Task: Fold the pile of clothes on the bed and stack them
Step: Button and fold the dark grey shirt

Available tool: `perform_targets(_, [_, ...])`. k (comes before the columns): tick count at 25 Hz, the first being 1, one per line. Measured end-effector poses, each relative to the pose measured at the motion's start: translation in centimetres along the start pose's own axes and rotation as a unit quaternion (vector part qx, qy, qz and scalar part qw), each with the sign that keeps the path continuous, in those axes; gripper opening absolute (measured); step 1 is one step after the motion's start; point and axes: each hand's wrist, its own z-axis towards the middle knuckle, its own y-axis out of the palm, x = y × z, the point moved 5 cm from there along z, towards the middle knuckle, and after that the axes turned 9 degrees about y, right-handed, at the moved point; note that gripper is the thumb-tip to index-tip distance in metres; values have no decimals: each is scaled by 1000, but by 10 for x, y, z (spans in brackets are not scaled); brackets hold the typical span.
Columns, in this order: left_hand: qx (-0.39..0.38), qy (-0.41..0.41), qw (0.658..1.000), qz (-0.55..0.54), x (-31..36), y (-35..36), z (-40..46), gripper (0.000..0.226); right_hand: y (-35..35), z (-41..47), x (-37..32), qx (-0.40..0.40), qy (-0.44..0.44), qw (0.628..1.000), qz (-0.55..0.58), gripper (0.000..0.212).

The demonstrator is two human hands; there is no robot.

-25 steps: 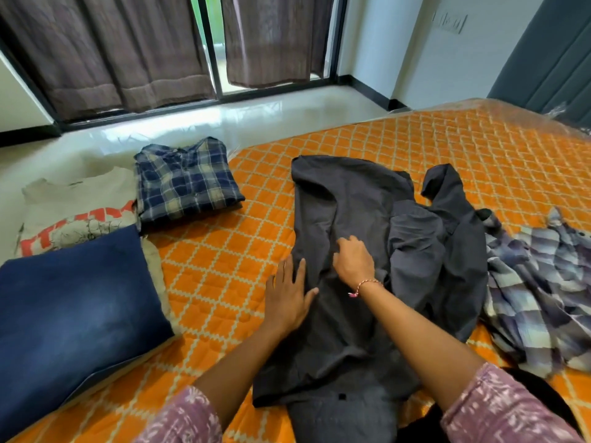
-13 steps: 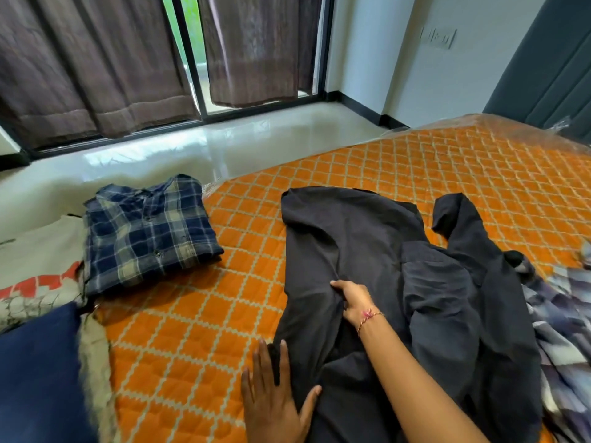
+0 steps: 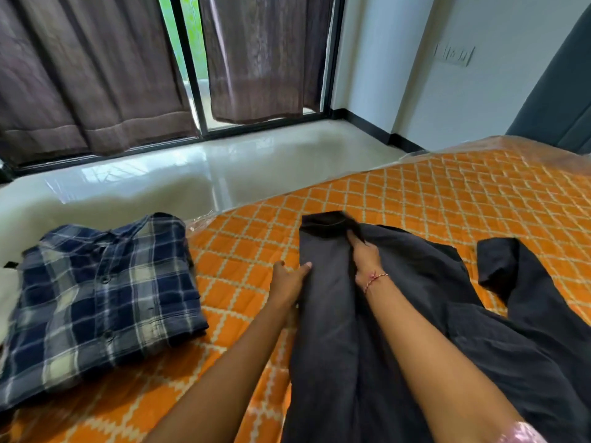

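Note:
A dark grey garment (image 3: 326, 330) lies stretched lengthwise on the orange quilted bed (image 3: 447, 199), its far end by the bed's edge. My left hand (image 3: 289, 281) rests at the garment's left edge with the thumb on the cloth and the fingers tucked at its side. My right hand (image 3: 364, 255) lies on top of the garment near its far end, fingers reaching along a fold; a red thread is on that wrist. A folded blue plaid shirt (image 3: 102, 302) sits to the left on the bed.
A loose black part of the garment (image 3: 524, 282) trails off to the right. Beyond the bed's far edge is a glossy pale floor (image 3: 192, 183), then brown curtains (image 3: 96, 75) over a window. A dark headboard (image 3: 563, 100) stands at the far right.
Both hands have slid forward along the dark garment toward its far end. The view has tilted up, so the blue cushion, printed shirt and right-hand plaid shirt have dropped out of sight.

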Motion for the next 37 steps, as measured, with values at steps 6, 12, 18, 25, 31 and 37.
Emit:
perform_targets(6, [-55,-101,992,-54,19,28,51,22,-4,36,6,-56,136,988,-37,15])
perform_targets(12, [-51,-91,994,-36,13,24,70,16,18,56,-48,69,-196,882,-422,55])
perform_targets(18, [-33,-119,989,-80,-3,24,100,39,110,59,-38,-34,-304,662,-685,31])
perform_targets(25, [-52,-153,982,-99,-9,25,103,37,87,97,-64,57,-191,882,-427,44])
perform_targets(31, [-99,-158,975,-117,-10,23,98,38,114,86,-62,-118,-155,821,-537,32])
perform_targets(37, [-92,-148,977,-120,-14,21,100,39,92,110,-51,-188,-12,981,34,45])
